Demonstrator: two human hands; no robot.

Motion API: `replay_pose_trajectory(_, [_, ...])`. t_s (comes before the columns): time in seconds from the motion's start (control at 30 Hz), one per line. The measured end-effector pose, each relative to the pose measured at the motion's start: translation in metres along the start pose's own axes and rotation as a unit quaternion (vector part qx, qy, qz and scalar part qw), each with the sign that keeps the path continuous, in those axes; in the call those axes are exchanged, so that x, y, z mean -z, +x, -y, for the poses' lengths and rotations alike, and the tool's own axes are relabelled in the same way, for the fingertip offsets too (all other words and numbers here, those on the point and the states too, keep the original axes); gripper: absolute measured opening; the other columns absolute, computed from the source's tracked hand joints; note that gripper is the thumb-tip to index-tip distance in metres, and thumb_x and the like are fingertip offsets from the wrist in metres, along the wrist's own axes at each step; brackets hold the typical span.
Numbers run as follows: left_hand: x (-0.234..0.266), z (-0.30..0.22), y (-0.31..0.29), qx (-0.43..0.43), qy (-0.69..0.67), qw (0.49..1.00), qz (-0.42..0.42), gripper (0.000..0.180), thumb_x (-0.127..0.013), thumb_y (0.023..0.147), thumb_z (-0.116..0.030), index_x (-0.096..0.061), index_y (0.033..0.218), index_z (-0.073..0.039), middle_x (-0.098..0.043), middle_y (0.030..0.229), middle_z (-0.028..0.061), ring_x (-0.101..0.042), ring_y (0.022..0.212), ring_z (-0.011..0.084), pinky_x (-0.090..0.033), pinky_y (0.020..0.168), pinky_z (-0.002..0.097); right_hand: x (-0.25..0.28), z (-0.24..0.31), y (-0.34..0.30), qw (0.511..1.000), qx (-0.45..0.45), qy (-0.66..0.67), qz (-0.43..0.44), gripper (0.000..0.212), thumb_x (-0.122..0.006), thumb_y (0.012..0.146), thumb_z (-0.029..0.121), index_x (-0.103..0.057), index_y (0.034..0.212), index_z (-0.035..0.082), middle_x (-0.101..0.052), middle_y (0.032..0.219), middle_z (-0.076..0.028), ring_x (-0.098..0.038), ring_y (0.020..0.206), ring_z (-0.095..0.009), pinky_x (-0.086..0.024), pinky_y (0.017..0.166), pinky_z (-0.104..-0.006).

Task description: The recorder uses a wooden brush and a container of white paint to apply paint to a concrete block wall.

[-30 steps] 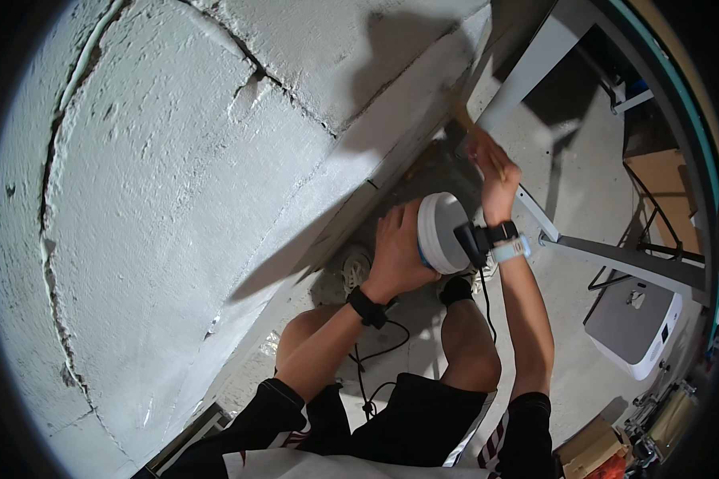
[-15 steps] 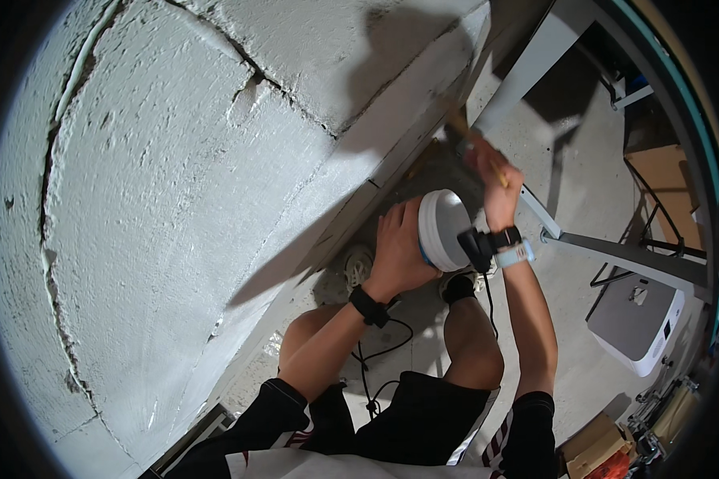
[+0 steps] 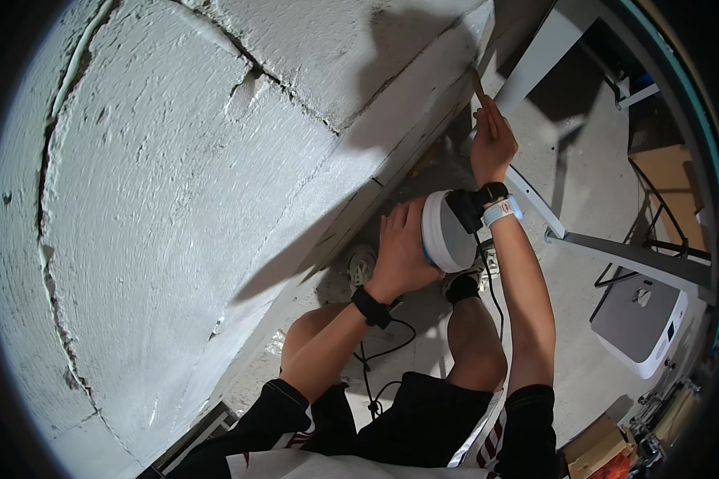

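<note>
Head view: right hand [image 3: 493, 149] grips brush [image 3: 479, 86], bristles hidden; left hand [image 3: 400, 253] cups tub [image 3: 447, 231].

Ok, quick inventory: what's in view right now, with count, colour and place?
Wall: one, white, rough and cracked, left and top.
Round container: one, white, against left palm.
Brush: one, wooden handle, in right hand at wall edge.
Metal frame: one, grey, right.
Flat case: one, grey and white, on floor at right.
Cable: one, black, between the knees.
Left hand: black wristband, holds container.
Right hand: black watch, pale band, grips brush.
</note>
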State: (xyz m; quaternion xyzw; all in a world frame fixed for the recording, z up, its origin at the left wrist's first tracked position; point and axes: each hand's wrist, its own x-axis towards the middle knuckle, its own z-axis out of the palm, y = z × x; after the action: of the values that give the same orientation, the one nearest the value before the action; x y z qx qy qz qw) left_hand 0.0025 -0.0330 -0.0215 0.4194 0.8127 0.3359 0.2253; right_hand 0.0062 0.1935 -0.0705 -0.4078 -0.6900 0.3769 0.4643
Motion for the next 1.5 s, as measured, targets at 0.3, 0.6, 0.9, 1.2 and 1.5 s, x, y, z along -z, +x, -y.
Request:
replay_pose_trajectory(0.3, [0.003, 0.003, 0.003, -0.004, -0.005, 1.000, 0.001, 0.110, -0.092, 0.043, -0.017, -0.042, 0.141, -0.008, -0.055, 0.127, 0.0185, -0.052, 0.119, 0.0434, -0.043, 0.100, 0.0528, 0.072, -0.021, -0.021, 0.959, -0.040, 0.193, 0.205, 0.027, -0.061, 0.098, 0.006, -0.068, 0.123, -0.003, -0.069, 0.107, -0.008, -0.064, 0.093, -0.016, -0.050, 0.089, -0.0284])
replay_pose_trajectory(0.6, [-0.002, 0.010, 0.000, 0.004, 0.006, 1.000, -0.002, 0.109, -0.091, 0.043, -0.017, -0.042, 0.140, -0.010, -0.055, 0.129, 0.0168, -0.052, 0.121, 0.0418, -0.041, 0.103, 0.0554, 0.035, -0.006, -0.017, 0.978, -0.079, 0.139, 0.134, 0.035, -0.057, 0.098, 0.000, -0.064, 0.132, 0.001, -0.072, 0.116, -0.011, -0.068, 0.103, -0.016, -0.051, 0.095, -0.0276])
replay_pose_trajectory(0.9, [0.004, 0.010, -0.015, 0.053, 0.053, 0.997, 0.034, 0.113, -0.091, 0.043, -0.019, -0.039, 0.143, -0.015, -0.053, 0.136, 0.0150, -0.047, 0.129, 0.0422, -0.035, 0.105, 0.0632, 0.091, 0.016, -0.061, 0.899, -0.154, 0.253, 0.323, 0.032, -0.057, 0.098, 0.000, -0.064, 0.128, -0.005, -0.072, 0.108, -0.013, -0.070, 0.098, -0.020, -0.056, 0.086, -0.0301])
replay_pose_trajectory(1.2, [0.000, 0.008, -0.028, 0.058, 0.027, 0.998, 0.028, 0.115, -0.091, 0.043, -0.018, -0.038, 0.145, -0.016, -0.052, 0.137, 0.0152, -0.046, 0.129, 0.0437, -0.036, 0.105, 0.0631, 0.052, 0.013, -0.065, 0.972, -0.065, 0.179, 0.135, 0.031, -0.059, 0.101, 0.006, -0.064, 0.130, -0.003, -0.072, 0.105, -0.009, -0.068, 0.096, -0.015, -0.053, 0.089, -0.0269])
replay_pose_trajectory(1.5, [0.001, 0.012, -0.047, 0.060, 0.037, 0.997, 0.031, 0.114, -0.090, 0.044, -0.021, -0.039, 0.146, -0.016, -0.052, 0.138, 0.0153, -0.045, 0.131, 0.0436, -0.035, 0.106, 0.0649, 0.094, 0.028, -0.088, 0.889, -0.209, 0.277, 0.299, 0.039, -0.057, 0.102, 0.014, -0.057, 0.133, -0.009, -0.071, 0.108, -0.014, -0.069, 0.099, -0.022, -0.054, 0.091, -0.0317])
